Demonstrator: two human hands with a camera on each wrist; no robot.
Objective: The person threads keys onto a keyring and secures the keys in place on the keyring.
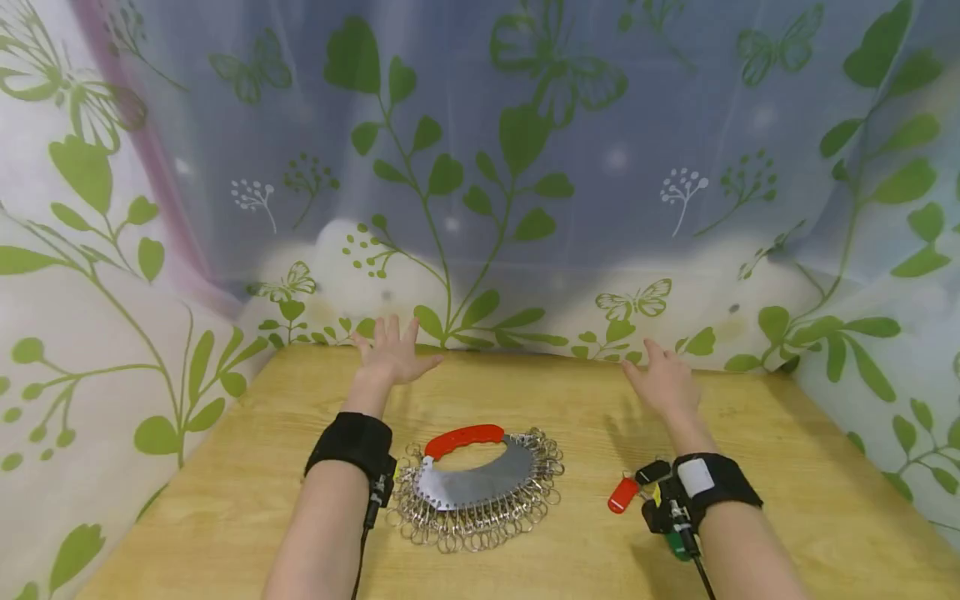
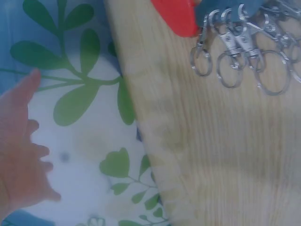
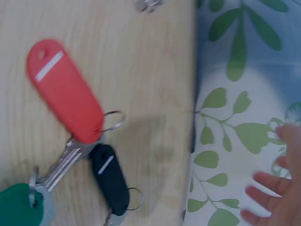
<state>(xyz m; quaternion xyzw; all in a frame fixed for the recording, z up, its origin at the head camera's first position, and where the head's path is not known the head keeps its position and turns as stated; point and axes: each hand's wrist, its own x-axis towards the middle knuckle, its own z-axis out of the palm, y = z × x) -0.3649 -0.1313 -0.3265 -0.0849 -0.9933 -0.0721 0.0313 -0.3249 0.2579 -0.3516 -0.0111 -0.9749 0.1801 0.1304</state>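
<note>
My left hand (image 1: 393, 354) is stretched out over the far left of the table, fingers spread and holding nothing. On the other side my right hand (image 1: 666, 382) reaches forward with fingers extended, also without anything in it. Between the forearms lies a curved grey metal key holder (image 1: 480, 483) with a red handle (image 1: 465, 437); many snap hooks with rings hang along its edge. Near the right wrist are a red key tag (image 3: 66, 92), a black key tag (image 3: 109, 179) and a green key tag (image 3: 19, 207), with a metal key (image 3: 63, 165) among them.
The wooden table (image 1: 247, 500) ends at a patterned curtain (image 1: 465, 233) with green leaves and butterflies, which also hangs at both sides. Black straps with small cameras (image 1: 352, 450) sit on both wrists, cables trailing back along the arms.
</note>
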